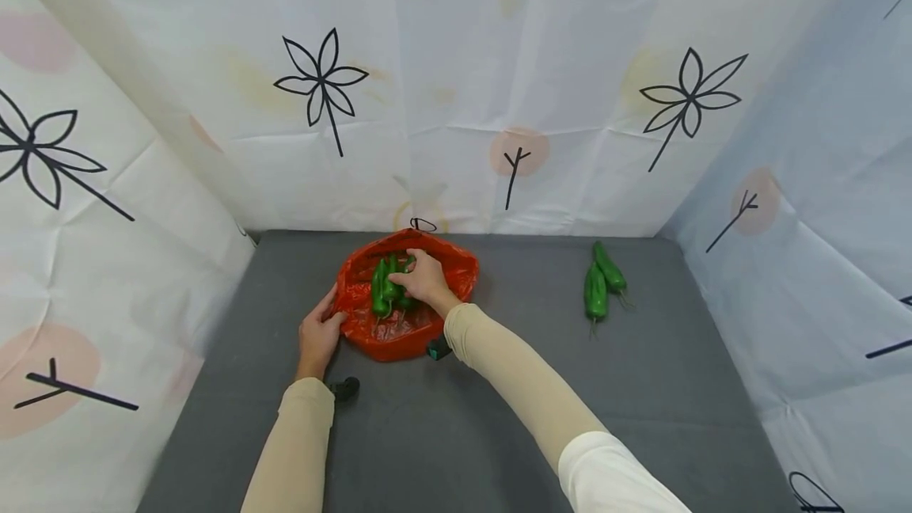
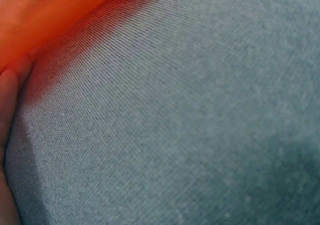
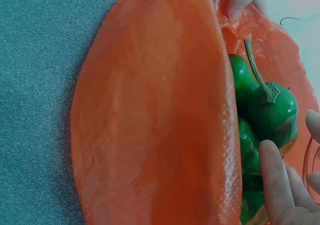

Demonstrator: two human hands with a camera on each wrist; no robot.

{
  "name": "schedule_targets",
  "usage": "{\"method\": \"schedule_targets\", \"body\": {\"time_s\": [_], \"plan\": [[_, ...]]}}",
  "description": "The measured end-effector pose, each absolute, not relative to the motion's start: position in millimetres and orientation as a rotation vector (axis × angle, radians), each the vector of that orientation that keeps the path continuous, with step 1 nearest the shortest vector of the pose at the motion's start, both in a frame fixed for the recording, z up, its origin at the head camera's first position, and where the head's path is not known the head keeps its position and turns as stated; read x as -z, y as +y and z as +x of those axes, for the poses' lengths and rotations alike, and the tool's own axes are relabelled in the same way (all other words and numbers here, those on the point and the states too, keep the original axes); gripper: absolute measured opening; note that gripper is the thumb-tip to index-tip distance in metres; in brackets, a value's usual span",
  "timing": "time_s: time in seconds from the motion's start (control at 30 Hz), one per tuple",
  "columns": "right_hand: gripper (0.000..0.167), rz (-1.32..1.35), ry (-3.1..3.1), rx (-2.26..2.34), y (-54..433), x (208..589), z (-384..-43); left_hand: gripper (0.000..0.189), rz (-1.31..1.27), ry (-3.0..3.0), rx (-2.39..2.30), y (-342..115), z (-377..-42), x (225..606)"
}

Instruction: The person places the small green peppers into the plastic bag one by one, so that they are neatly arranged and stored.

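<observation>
A red plastic bag (image 1: 390, 349) lies with its mouth spread wide, and several green peppers (image 1: 381, 291) are inside it. My left hand (image 1: 318, 336) pinches the bag's left rim between thumb and fingers; its fingertips (image 3: 242, 0) also show at the top of the right wrist view. Reaching over the bag's right side, my right hand (image 1: 427, 279) is at the peppers. In the right wrist view a fingertip (image 3: 270, 160) touches a pepper, with the thumb and fingers spread apart. Part of that hand falls outside the right wrist view.
Two more green peppers (image 1: 595, 291) lie side by side on the grey tabletop (image 1: 527, 386), to the right of the bag. White patterned cloth (image 1: 456, 101) hangs behind the table and along both sides.
</observation>
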State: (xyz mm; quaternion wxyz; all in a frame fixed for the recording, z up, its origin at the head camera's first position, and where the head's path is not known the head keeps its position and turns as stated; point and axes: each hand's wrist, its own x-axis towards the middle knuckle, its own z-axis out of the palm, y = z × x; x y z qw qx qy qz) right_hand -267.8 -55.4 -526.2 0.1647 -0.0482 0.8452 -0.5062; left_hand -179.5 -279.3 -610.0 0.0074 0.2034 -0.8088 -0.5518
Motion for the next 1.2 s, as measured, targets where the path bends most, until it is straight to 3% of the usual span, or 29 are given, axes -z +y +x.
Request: {"method": "schedule_targets", "body": {"time_s": [0.93, 1.2], "plan": [[0.061, -0.429, 2.673, 1.146, -31, 487, -258, 0.06, 0.656, -2.541, 1.727, -278, -177, 606], [0.074, -0.616, 2.804, 0.803, -18, 474, -253, 0.059, 0.649, -2.535, 1.72, -278, -178, 606]]}}
